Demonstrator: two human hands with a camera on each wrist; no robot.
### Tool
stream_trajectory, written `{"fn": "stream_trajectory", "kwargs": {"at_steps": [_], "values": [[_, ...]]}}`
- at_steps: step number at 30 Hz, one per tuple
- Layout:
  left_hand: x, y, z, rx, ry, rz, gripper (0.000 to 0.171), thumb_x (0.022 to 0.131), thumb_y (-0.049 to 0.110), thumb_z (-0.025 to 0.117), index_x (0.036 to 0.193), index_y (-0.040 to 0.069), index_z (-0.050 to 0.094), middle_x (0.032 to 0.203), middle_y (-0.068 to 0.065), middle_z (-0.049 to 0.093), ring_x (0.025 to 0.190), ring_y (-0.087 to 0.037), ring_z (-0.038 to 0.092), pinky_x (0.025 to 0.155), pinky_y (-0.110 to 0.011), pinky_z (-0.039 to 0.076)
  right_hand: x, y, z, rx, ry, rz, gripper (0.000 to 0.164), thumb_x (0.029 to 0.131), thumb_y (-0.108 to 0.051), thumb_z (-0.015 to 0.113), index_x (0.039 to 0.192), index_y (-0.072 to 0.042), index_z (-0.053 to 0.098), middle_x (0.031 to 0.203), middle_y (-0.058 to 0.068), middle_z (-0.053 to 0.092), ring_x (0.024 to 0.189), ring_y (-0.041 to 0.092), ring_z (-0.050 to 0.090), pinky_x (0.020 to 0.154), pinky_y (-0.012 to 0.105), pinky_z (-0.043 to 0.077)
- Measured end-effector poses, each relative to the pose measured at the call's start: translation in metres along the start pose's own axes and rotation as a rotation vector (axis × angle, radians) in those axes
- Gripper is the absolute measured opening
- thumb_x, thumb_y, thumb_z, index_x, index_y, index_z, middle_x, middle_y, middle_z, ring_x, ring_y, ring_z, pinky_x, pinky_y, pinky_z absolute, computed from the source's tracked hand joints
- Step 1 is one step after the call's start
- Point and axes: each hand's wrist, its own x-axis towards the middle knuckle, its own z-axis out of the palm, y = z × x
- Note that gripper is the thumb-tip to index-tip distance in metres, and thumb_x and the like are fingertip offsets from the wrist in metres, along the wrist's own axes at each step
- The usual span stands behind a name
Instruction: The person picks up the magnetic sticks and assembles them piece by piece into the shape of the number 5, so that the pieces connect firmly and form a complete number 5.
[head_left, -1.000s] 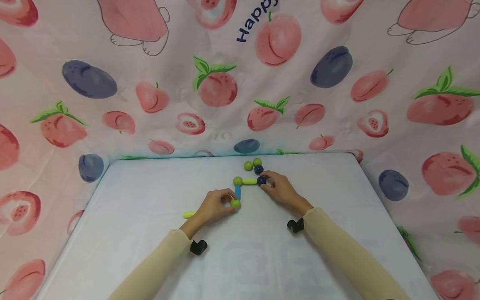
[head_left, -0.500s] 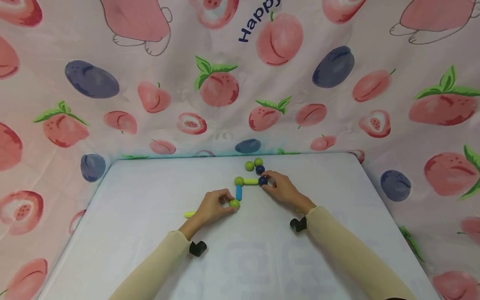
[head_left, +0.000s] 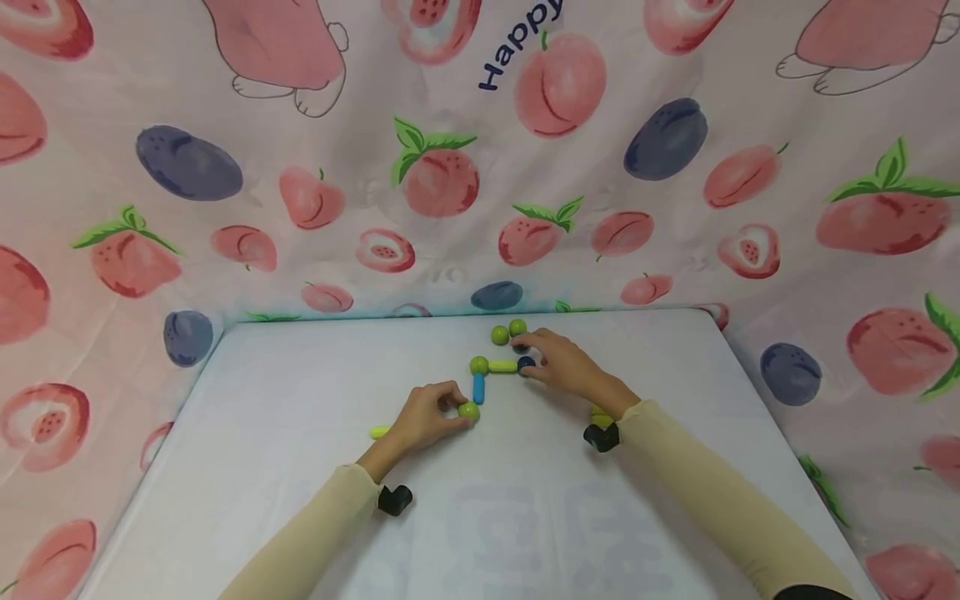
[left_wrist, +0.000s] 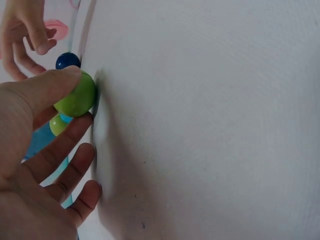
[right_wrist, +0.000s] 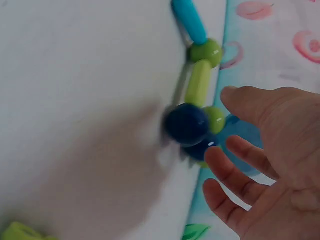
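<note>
In the head view my left hand (head_left: 426, 417) pinches a green ball (head_left: 468, 411) between thumb and forefinger, close to the near end of a blue stick (head_left: 478, 388). The stick's far end meets another green ball (head_left: 479, 365). From there a yellow-green stick (head_left: 502, 367) runs right to a dark blue ball (head_left: 527, 365). My right hand (head_left: 564, 365) is over that dark blue ball. In the right wrist view its fingers are spread and apart from the dark blue ball (right_wrist: 187, 124). A second dark blue ball (right_wrist: 201, 149) lies just behind, partly hidden by fingers in the head view.
Two loose green balls (head_left: 500, 335) lie near the back edge of the white table (head_left: 300, 367). A yellow-green stick (head_left: 380, 432) pokes out beside my left wrist. Yellow-green pieces (head_left: 602, 415) sit by my right wrist. Fruit-printed cloth (head_left: 435, 183) stands behind the table.
My right hand has let go of the dark blue ball and spread its fingers, shifting slightly back. The left hand's green ball has drawn a little away from the blue stick.
</note>
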Motion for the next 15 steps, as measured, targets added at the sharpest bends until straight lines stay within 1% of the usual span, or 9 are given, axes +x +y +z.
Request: {"fn": "stream_trajectory", "kwargs": {"at_steps": [3,8,10,13,15], "values": [[-0.001,0.000,0.000,0.006,0.005,0.000,0.020,0.083,0.016,0.088,0.094,0.018,0.071,0.096,0.007,0.073,0.090,-0.016,0.062,0.085,-0.037,0.053,0.005,-0.010,-0.003,0.025,-0.050,-0.029,0.052,0.092,-0.013,0.079,0.141,-0.012,0.060,0.127,0.018,0.062,0.097,0.031,0.064,0.083,0.039,0.055],[-0.003,0.000,0.000,-0.002,0.013,0.002,0.020,0.082,0.015,0.088,0.093,0.017,0.071,0.095,0.006,0.073,0.090,-0.017,0.062,0.084,-0.038,0.053,0.012,-0.024,-0.002,0.063,-0.145,-0.086,0.051,0.093,-0.011,0.077,0.140,-0.011,0.058,0.121,0.019,0.065,0.096,0.029,0.065,0.085,0.041,0.055],[-0.003,0.000,-0.001,-0.009,0.015,0.004,0.020,0.082,0.014,0.088,0.093,0.016,0.071,0.096,0.006,0.073,0.090,-0.017,0.062,0.084,-0.039,0.053,0.014,-0.027,0.002,0.089,-0.184,-0.095,0.052,0.093,-0.010,0.076,0.141,-0.009,0.057,0.121,0.019,0.066,0.096,0.029,0.065,0.086,0.043,0.056],[-0.004,0.000,-0.001,-0.021,0.015,0.008,0.020,0.082,0.014,0.088,0.093,0.016,0.071,0.097,0.005,0.074,0.090,-0.018,0.063,0.085,-0.041,0.053,0.018,-0.028,0.010,0.123,-0.229,-0.092,0.052,0.094,-0.008,0.076,0.142,-0.009,0.057,0.122,0.018,0.067,0.101,0.030,0.065,0.088,0.044,0.056],[-0.004,0.000,-0.001,-0.026,0.016,0.011,0.020,0.083,0.014,0.088,0.093,0.016,0.071,0.097,0.004,0.074,0.091,-0.019,0.063,0.085,-0.041,0.053,0.020,-0.029,0.016,0.130,-0.251,-0.091,0.053,0.094,-0.007,0.075,0.143,-0.010,0.056,0.122,0.017,0.067,0.104,0.030,0.065,0.089,0.043,0.056]]}}
